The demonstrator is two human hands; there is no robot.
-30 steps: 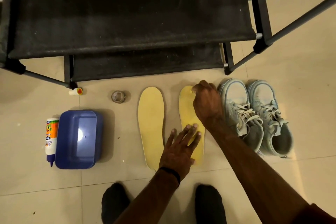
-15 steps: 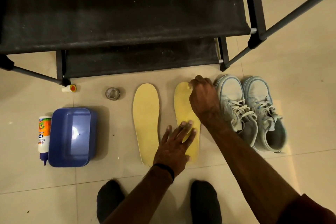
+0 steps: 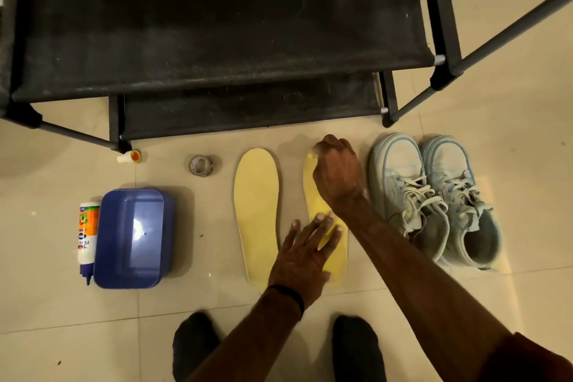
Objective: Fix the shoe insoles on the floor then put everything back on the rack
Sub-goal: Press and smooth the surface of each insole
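Two yellow insoles lie side by side on the tiled floor, the left insole [image 3: 255, 211] untouched. My left hand [image 3: 302, 257] lies flat with spread fingers on the heel half of the right insole [image 3: 338, 257]. My right hand [image 3: 338, 177] sits over that insole's toe end, fingers curled and thumb at the toe edge, apparently pinching it. A pair of pale blue sneakers [image 3: 434, 195] stands upright just right of the insoles. The black shoe rack [image 3: 217, 49] stands behind everything.
A blue plastic tub [image 3: 130, 239] lies at the left with a glue bottle [image 3: 86, 236] beside it. A roll of clear tape [image 3: 201, 165] and a small white tube [image 3: 130, 157] lie near the rack's front leg. My feet in black socks [image 3: 195, 341] stand at the bottom.
Both hands stay on the right insole where they were. Only the view has shifted slightly.
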